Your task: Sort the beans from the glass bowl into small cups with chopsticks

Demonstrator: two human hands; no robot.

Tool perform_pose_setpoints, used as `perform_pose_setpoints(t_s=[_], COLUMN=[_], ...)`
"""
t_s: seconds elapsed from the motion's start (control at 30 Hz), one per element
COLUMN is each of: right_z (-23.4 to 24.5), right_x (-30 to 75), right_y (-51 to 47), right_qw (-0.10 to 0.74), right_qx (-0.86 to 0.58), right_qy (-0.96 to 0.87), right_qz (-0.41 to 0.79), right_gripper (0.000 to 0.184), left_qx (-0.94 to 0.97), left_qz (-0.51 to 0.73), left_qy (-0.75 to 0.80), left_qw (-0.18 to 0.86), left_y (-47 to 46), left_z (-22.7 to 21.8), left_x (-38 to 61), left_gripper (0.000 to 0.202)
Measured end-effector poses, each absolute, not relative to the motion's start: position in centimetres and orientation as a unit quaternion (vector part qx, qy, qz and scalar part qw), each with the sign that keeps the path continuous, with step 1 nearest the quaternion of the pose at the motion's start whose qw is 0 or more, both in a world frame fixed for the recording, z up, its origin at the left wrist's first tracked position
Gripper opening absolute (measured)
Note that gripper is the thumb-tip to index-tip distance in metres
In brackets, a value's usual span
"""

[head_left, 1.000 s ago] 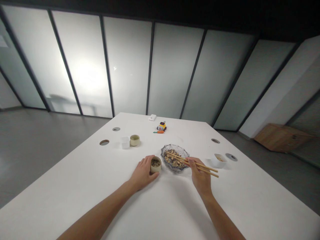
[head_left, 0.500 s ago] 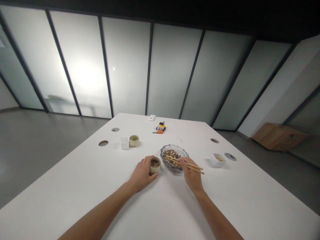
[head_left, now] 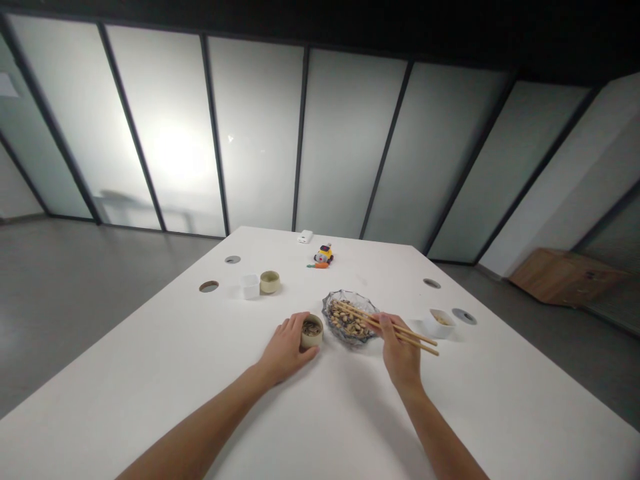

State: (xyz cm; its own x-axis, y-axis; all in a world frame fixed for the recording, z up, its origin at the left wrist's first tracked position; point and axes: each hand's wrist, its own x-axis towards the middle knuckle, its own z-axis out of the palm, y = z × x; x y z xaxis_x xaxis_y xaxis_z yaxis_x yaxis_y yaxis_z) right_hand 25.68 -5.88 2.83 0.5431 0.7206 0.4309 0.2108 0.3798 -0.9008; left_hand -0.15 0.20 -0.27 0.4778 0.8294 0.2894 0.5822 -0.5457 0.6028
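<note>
My left hand [head_left: 286,345] is wrapped round a small tan cup [head_left: 312,331] with dark seeds in it, resting on the white table [head_left: 325,413]. Just right of the cup stands a glass bowl [head_left: 349,317] full of mixed nuts and seeds. My right hand [head_left: 401,353] grips a pair of wooden chopsticks [head_left: 387,325], whose tips reach into the bowl from the right. Whether the tips pinch anything is too small to tell.
A small white bowl [head_left: 441,322] sits right of my right hand. Farther back on the left are a white cup [head_left: 250,285] and a tan cup [head_left: 270,281]. A toy [head_left: 323,255] and a white box [head_left: 305,236] lie near the far edge. Round cable holes [head_left: 209,287] dot the table.
My right hand with the chopsticks went left, deeper into the glass bowl, then drew back to the right. My left hand stayed on the tan cup.
</note>
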Motion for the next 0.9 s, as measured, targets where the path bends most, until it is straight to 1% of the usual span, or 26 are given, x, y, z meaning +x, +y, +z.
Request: perform_pose_setpoints(t_s=[0.07, 0.2, 0.27, 0.33, 0.4, 0.47, 0.63, 0.9], right_z=[3.2, 3.3, 3.3, 3.3, 3.3, 3.2, 2.6, 2.2], right_x=[25.4, 24.8, 24.8, 25.0, 25.4, 25.6, 25.7, 26.2], right_y=[-6.2, -6.7, -6.6, -6.2, -5.7, -5.1, -3.6, -2.8], right_qw=[0.723, 0.705, 0.695, 0.679, 0.647, 0.612, 0.57, 0.56], right_qx=[-0.498, -0.492, -0.509, -0.535, -0.557, -0.565, -0.549, -0.523], right_qy=[-0.425, -0.443, -0.456, -0.479, -0.514, -0.552, -0.609, -0.641], right_qz=[0.222, 0.253, 0.221, 0.152, 0.083, 0.05, 0.053, 0.035], right_gripper=[0.051, 0.049, 0.05, 0.053, 0.055, 0.057, 0.058, 0.049], left_qx=[0.831, 0.831, 0.831, 0.832, 0.832, 0.833, 0.833, 0.831], left_qz=[0.28, 0.281, 0.283, 0.284, 0.286, 0.284, 0.271, 0.263], left_qy=[0.428, 0.43, 0.428, 0.426, 0.424, 0.424, 0.433, 0.438], left_qw=[0.218, 0.215, 0.213, 0.213, 0.213, 0.213, 0.214, 0.219], left_y=[0.1, 0.1, 0.1, 0.1, 0.1, 0.1, 0.1, 0.0], left_z=[-0.2, -0.2, -0.3, -0.3, -0.3, -0.3, 0.0, 0.2], left_x=[-0.1, -0.1, -0.1, -0.1, -0.2, -0.2, -0.1, -0.1], left_gripper=[0.07, 0.07, 0.071, 0.071, 0.071, 0.071, 0.071, 0.07])
